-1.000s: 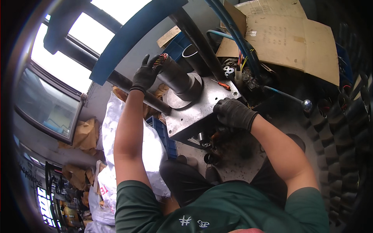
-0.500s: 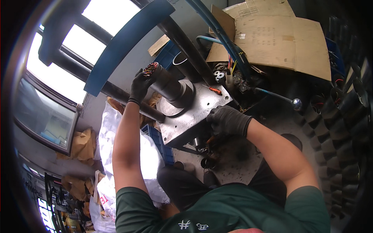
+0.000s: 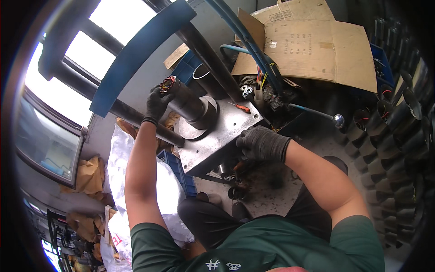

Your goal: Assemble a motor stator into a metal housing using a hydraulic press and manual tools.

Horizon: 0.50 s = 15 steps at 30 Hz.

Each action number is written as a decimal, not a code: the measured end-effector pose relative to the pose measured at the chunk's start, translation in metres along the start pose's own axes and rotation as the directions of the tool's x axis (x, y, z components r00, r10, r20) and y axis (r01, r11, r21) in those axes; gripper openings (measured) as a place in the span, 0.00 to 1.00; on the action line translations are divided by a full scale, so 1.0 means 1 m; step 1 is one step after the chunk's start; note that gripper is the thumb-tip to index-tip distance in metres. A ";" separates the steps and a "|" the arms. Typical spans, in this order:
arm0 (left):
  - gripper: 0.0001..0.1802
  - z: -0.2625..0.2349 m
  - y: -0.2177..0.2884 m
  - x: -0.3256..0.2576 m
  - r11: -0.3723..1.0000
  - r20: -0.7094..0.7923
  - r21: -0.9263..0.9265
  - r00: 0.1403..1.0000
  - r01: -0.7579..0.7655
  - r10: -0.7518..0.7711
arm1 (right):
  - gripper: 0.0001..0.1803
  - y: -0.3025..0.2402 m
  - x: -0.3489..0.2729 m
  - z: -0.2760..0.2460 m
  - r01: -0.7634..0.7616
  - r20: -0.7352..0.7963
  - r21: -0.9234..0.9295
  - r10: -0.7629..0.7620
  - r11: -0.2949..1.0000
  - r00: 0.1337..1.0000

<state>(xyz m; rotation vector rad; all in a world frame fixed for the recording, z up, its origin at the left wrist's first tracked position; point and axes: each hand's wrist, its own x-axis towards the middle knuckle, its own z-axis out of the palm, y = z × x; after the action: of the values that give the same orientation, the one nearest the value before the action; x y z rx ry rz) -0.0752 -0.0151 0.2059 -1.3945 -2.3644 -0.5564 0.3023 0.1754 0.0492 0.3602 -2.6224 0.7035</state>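
A dark metal cylinder stands on a round disc on a thick steel plate. Coloured wires are bunched in its upper end. My left hand, in a dark glove, is closed at the cylinder's upper rim beside the wires. My right hand, also gloved, is at the plate's near right edge with its fingers curled in. Whatever those fingers hold, if anything, is hidden. A screwdriver with an orange handle lies at the plate's far right corner.
Dark posts and a curved blue beam frame the plate. An open tube stands behind the cylinder. A ball-ended lever juts out at right, near rows of dark tubes. Flattened cardboard lies at the back.
The whole view has shifted slightly, so the scene sits a little further left. Both hands keep nearly the same places at the cylinder and the plate edge.
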 end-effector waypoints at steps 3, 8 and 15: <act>0.26 -0.007 -0.017 -0.003 1.000 -0.008 0.020 1.000 -0.001 0.002 | 0.10 -0.003 0.001 0.002 0.026 -0.005 0.022 -0.026 0.999 1.000; 0.25 0.032 -0.014 0.007 0.963 -0.073 -0.226 0.988 -0.146 0.133 | 0.11 0.014 -0.024 -0.004 0.067 -0.056 0.109 -0.061 0.992 0.997; 0.23 0.004 -0.064 0.008 0.977 0.105 -0.061 0.972 -0.203 0.209 | 0.16 0.020 -0.005 0.016 -0.050 0.126 -0.024 0.053 0.998 0.991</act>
<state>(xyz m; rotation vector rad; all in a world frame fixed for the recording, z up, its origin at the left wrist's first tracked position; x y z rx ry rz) -0.1359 -0.0358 0.1963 -1.7094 -2.2643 -0.4948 0.2952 0.1846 0.0263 0.3424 -2.7654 0.6899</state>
